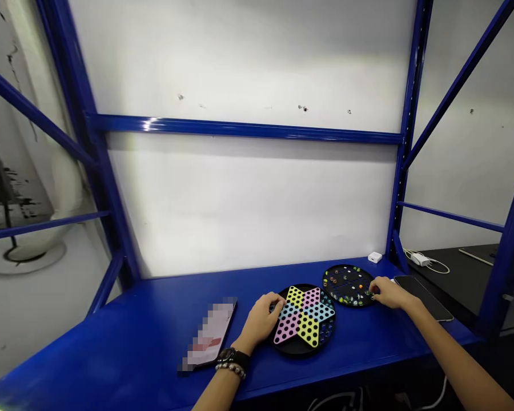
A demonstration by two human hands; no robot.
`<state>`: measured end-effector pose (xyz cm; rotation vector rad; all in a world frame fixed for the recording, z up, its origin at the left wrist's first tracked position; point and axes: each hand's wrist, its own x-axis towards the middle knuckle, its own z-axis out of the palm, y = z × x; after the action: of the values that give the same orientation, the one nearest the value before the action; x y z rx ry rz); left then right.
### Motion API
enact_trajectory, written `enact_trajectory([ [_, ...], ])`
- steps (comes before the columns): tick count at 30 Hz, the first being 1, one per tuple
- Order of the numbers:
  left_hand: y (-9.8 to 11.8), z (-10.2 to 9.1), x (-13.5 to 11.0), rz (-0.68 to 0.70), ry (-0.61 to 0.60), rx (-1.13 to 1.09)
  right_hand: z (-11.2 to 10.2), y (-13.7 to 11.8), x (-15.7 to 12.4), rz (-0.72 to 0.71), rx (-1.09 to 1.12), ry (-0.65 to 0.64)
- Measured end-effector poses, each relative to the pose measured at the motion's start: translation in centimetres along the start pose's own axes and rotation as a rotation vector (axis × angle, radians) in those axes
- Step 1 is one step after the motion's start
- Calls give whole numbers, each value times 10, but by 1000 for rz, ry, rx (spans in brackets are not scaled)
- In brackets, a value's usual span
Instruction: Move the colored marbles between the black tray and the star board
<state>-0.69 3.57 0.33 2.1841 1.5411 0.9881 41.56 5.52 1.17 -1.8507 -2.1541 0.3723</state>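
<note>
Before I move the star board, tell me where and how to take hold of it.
Pinch the star board by its black rim, probably best coming from the near side. The board lies flat, and its round edge curves toward you there with nothing over it, while the left hand is at the left edge.

Hands reach over star board and marble tray.
</note>
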Motion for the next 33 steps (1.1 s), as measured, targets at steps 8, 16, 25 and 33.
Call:
enact_trajectory([
  [8, 4, -2, -2, -1, 0, -10, 10, -4, 8, 47, -48, 6],
  [16, 0, -1, -2, -12, -11, 7, 17, -30, 11, -116, 141, 24],
  [25, 1, -2, -4, -24, -13, -5, 26, -46, 12, -146, 135, -12],
  [33, 5, -4, -5, -30, -8, -26, 36, -39, 24, -109, 117, -41],
])
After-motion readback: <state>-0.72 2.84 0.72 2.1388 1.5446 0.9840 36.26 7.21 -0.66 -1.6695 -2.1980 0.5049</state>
